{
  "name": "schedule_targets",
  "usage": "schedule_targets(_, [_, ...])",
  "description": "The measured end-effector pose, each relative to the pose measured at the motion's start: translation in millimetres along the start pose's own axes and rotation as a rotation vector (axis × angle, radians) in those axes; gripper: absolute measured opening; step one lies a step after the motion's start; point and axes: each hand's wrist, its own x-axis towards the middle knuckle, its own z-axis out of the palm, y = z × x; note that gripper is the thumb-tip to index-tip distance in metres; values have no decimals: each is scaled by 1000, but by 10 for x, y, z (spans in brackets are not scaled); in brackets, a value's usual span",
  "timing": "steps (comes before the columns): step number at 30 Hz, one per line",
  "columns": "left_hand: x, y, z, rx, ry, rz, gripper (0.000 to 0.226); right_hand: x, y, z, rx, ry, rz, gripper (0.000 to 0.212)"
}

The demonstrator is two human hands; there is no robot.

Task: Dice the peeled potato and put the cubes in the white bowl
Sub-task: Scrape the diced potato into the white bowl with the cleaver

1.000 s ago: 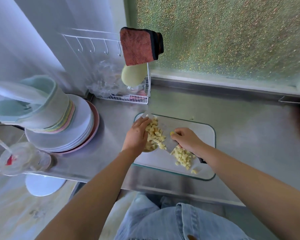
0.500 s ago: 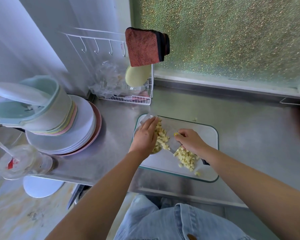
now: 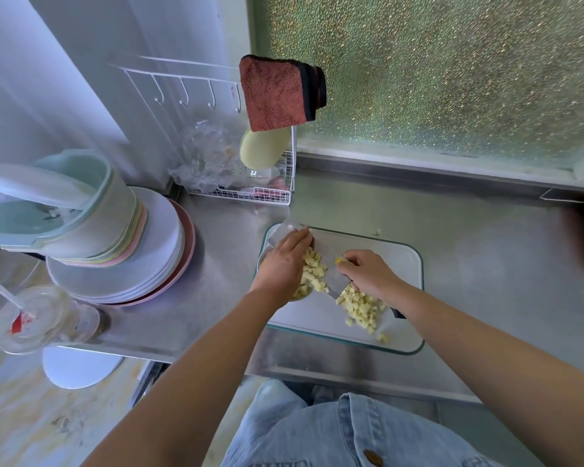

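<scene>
- Left hand (image 3: 284, 266) lies flat with its fingers straight and together, pressed on the cubes (image 3: 312, 271) heaped on the broad blade.
- Right hand (image 3: 368, 274) is curled round the knife (image 3: 331, 279) where blade meets handle. The black handle end pokes out beneath the wrist.
- Both hands are close, with only the blade's width between them.
- Cubes are small, pale yellow and roughly square-cut, and look moist. One heap sits on the tilted steel blade under the left palm.
- A second heap (image 3: 361, 308) lies loose on the board (image 3: 405, 264) just below the right hand, with a few strays nearer the front edge.
- Bowl (image 3: 300, 298) is mostly hidden beneath the left hand. Only a pale curved rim shows, with some cubes inside it.
- Board is a frosted, rounded rectangle with a green rim, lying on the brushed steel counter (image 3: 486, 264).
- Plates (image 3: 162, 237) are stacked round and smooth, in white and pink. Pastel bowls are nested on top, under a teal tub (image 3: 81, 197).
- Cup (image 3: 38, 318) is clear plastic with a lid and straw. Its red label is too blurred to read.
- Rack (image 3: 270, 193) is white wire with hooks. It holds a crinkled clear bag (image 3: 206, 156) and a green sponge (image 3: 263, 150), and a nubby rust-red cloth (image 3: 273, 92) hangs on it.
- Window (image 3: 452, 79) is pebbled glass with a green tint.
</scene>
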Motion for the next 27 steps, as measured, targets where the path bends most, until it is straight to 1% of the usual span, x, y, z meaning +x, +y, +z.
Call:
schedule_targets(5, [-145,-92,-63,12,30,-126,54,7,47,-47,94,50,23,24])
schedule_targets(7, [-155,-85,-79,4,49,-155,55,13,46,-38,87,55,21,25])
schedule_targets(10, [-94,28,-69,-48,52,-107,57,32,5,15,70,43,17,26])
schedule_targets(13, [-82,54,-27,-42,19,-39,58,44,-38,47,85,38,4,29])
schedule_targets(17, [-200,-91,-32,-10,18,-100,56,41,-6,7,124,74,4,34])
schedule_targets(20, [-206,-60,-82,-6,41,-118,53,39,-4,-6,130,83,4,33])
schedule_targets(22, [-128,28,-88,-12,57,-72,53,43,-29,12,112,72,-1,32])
schedule_targets(25, [-53,100,-36,11,15,30,54,59,-67,42,110,66,-13,30])
schedule_targets(27, [-96,68,-19,24,-6,41,54,60,-69,31,113,82,-24,32])
